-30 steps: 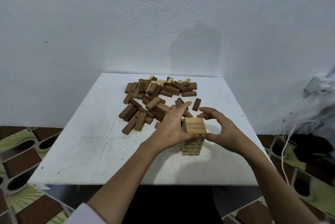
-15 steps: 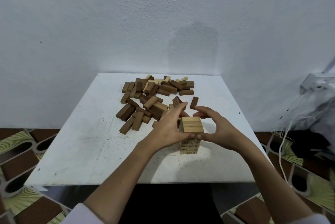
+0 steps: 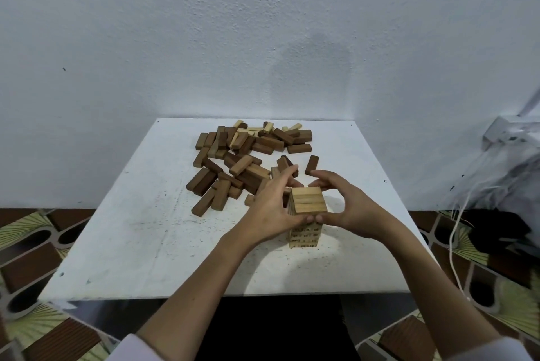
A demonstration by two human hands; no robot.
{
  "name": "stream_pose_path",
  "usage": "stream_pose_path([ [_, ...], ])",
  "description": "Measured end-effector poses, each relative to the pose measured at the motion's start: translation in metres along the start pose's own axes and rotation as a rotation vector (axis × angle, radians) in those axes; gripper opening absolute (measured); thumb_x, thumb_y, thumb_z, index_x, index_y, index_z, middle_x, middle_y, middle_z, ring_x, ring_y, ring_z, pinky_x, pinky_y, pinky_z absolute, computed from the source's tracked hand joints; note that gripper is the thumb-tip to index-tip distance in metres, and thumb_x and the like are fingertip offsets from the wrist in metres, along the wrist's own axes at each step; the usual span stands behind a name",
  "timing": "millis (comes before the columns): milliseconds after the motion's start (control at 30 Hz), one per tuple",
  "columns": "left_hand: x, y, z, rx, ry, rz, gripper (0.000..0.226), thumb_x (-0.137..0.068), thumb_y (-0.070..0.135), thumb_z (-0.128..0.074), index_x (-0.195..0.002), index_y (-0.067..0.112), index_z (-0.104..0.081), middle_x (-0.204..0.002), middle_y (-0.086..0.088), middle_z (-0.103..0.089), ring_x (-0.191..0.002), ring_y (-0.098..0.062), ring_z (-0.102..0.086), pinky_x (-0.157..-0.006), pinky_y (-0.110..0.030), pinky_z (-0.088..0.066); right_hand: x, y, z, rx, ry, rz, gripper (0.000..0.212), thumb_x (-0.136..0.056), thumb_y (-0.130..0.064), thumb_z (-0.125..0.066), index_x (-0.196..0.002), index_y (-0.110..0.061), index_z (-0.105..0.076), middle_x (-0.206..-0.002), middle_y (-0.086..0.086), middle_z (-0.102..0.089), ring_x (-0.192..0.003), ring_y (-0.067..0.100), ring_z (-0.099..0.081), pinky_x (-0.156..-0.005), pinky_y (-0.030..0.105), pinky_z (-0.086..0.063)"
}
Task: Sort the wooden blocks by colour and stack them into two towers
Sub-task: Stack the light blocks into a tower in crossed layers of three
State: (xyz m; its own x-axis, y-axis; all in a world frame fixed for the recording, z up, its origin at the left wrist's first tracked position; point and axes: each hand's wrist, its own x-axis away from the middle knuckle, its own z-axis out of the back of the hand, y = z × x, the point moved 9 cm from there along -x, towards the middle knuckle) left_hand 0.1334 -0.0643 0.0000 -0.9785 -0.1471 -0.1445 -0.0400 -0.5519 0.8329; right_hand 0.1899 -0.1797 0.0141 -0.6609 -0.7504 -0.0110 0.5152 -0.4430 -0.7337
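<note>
Nearest us, our two forearms reach in over the near edge of the white table (image 3: 122,243), and between them stands the light tower (image 3: 306,214), right of centre and toward the near side, its top layer of pale blocks lying side by side. Our left hand (image 3: 270,208) cups the tower's left side, fingers curved round toward the far face and thumb on the near face; our right hand (image 3: 347,205) mirrors it, thumb beside the left thumb and fingers arched over the far top edge. Both hands press the upper layers from either side, seemingly to square them up. We judge the risk lies here: uneven pressure could shear the top layers off the lower ones or tip the whole stack, and letting go abruptly could drag a block along. Just beyond our fingertips lie a lone dark block (image 3: 311,164) and the loose pile (image 3: 245,156) of dark and pale pieces; a toppling tower would scatter into it and undo the sorting.
</note>
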Motion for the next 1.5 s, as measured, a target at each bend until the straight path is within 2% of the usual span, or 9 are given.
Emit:
stream_pose_path([
  [100, 0.014, -0.004, -0.002, 0.296, 0.072, 0.109, 0.081, -0.075, 0.057, -0.062, -0.144, 0.033, -0.027, -0.141, 0.014, -0.04, -0.13, -0.01, -0.039, -0.099, -0.024, -0.04, 0.005, 0.001, 0.0, -0.109, 0.047, -0.016, 0.074, -0.081, -0.021, -0.072, -0.141, -0.028, -0.029, -0.141, -0.012, -0.038, -0.129, 0.006, -0.034, -0.1, 0.017, -0.031],
  [200, 0.029, -0.008, -0.013, 0.609, 0.128, 0.241, 0.066, -0.091, 0.065, -0.03, -0.146, 0.028, -0.027, -0.142, 0.014, -0.035, -0.135, -0.007, -0.031, -0.099, -0.016, -0.031, 0.014, 0.006, -0.009, -0.363, 0.13, -0.093, 0.065, -0.087, -0.046, -0.054, -0.143, -0.033, -0.025, -0.142, -0.023, -0.028, -0.132, -0.001, -0.026, -0.106, 0.023, -0.024],
  [333, 0.04, -0.008, -0.037, 0.863, 0.101, 0.3, 0.083, -0.082, 0.071, -0.027, -0.151, 0.027, -0.02, -0.148, 0.013, -0.032, -0.134, -0.002, -0.032, -0.102, -0.016, -0.025, 0.019, 0.019, -0.035, -0.592, 0.193, -0.19, 0.083, -0.076, -0.078, -0.026, -0.148, -0.036, -0.019, -0.154, -0.019, -0.02, -0.14, -0.002, -0.018, -0.119, 0.035, -0.012],
  [500, 0.045, 0.001, -0.046, 0.736, 0.083, 0.306, 0.051, -0.097, 0.049, -0.001, -0.146, 0.039, -0.015, -0.136, 0.025, -0.029, -0.109, 0.022, -0.039, -0.086, -0.002, -0.037, 0.021, 0.011, -0.046, -0.68, 0.188, -0.175, 0.05, -0.078, -0.069, -0.01, -0.116, -0.054, -0.039, -0.122, -0.031, -0.046, -0.125, -0.001, -0.039, -0.113, 0.029, -0.021],
  [667, 0.05, 0.003, -0.047, 0.733, 0.062, 0.331, 0.06, -0.098, 0.048, -0.009, -0.15, 0.019, -0.016, -0.153, 0.007, -0.02, -0.144, -0.01, -0.014, -0.1, -0.014, -0.021, 0.021, 0.017, -0.052, -0.717, 0.167, -0.196, 0.085, -0.073, -0.073, -0.007, -0.148, -0.035, -0.015, -0.152, -0.011, -0.026, -0.141, 0.009, -0.022, -0.119, 0.039, -0.013],
  [833, 0.044, 0.007, -0.052, 0.873, 0.059, 0.305, 0.072, -0.078, 0.064, -0.013, -0.146, 0.041, -0.016, -0.14, 0.023, -0.03, -0.12, 0.009, -0.034, -0.1, -0.018, -0.027, 0.021, 0.017, -0.055, -0.792, 0.172, -0.218, 0.088, -0.071, -0.071, -0.007, -0.149, -0.031, -0.012, -0.153, -0.009, -0.024, -0.141, 0.01, -0.023, -0.119, 0.036, -0.014],
  [1100, 0.044, 0.008, -0.05, 0.852, 0.088, 0.309, 0.04, -0.096, 0.05, -0.003, -0.134, 0.049, -0.016, -0.117, 0.038, -0.033, -0.098, 0.025, -0.038, -0.091, -0.01, -0.031, 0.021, 0.015, -0.058, -0.822, 0.17, -0.221, 0.09, -0.07, -0.073, -0.008, -0.15, -0.031, -0.011, -0.155, -0.006, -0.023, -0.142, 0.012, -0.022, -0.119, 0.039, -0.014],
  [1367, 0.043, 0.005, -0.048, 0.779, 0.079, 0.309, 0.037, -0.095, 0.051, -0.003, -0.127, 0.054, -0.02, -0.12, 0.033, -0.036, -0.104, 0.02, -0.04, -0.093, -0.009, -0.032, 0.024, 0.009, -0.055, -0.834, 0.167, -0.22, 0.085, -0.072, -0.068, -0.007, -0.148, -0.032, -0.014, -0.149, -0.013, -0.027, -0.136, 0.004, -0.027, -0.112, 0.027, -0.019],
  [1500, 0.043, -0.001, -0.043, 0.806, 0.115, 0.306, 0.055, -0.096, 0.05, 0.0, -0.148, 0.039, -0.011, -0.135, 0.029, -0.026, -0.118, 0.016, -0.029, -0.098, -0.008, -0.024, 0.024, 0.011, -0.047, -0.813, 0.199, -0.207, 0.086, -0.073, -0.069, -0.007, -0.149, -0.029, -0.013, -0.154, -0.014, -0.02, -0.14, 0.004, -0.021, -0.119, 0.033, -0.012],
])
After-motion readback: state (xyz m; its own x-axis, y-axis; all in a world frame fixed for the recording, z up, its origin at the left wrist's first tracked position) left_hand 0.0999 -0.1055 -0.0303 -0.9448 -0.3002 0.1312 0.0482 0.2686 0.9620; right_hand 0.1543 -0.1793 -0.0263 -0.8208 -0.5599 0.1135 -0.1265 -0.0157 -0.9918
